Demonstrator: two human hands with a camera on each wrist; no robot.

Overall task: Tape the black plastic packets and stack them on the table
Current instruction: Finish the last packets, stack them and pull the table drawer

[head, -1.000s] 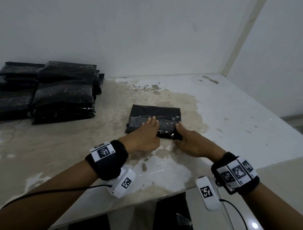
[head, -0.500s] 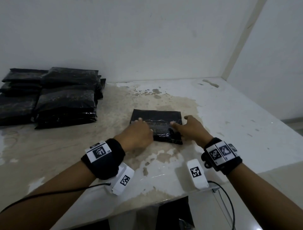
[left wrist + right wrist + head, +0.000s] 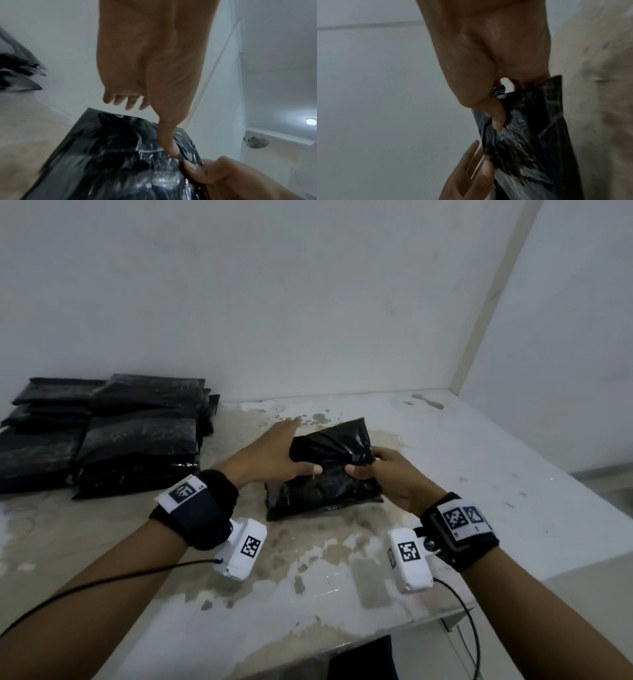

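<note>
On the stained white table (image 3: 445, 474), near the stack of black packets (image 3: 137, 436), the left hand (image 3: 270, 453) and right hand (image 3: 394, 477) each pinch a tilted black plastic packet (image 3: 329, 474), thumbs on top.

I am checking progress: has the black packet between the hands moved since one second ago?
Yes. The black packet lay flat; now both hands tilt its far edge up off the table, with the stack unmoved.

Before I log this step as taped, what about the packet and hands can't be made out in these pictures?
- Tape on the packet: both wrist views are blurred, the head view too dark to tell.
- Left hand fingers: behind the packet in the head view.
- Right hand fingertips: tucked under the packet's folds.
- Stack: its left part is cut by the head view's edge.
</note>
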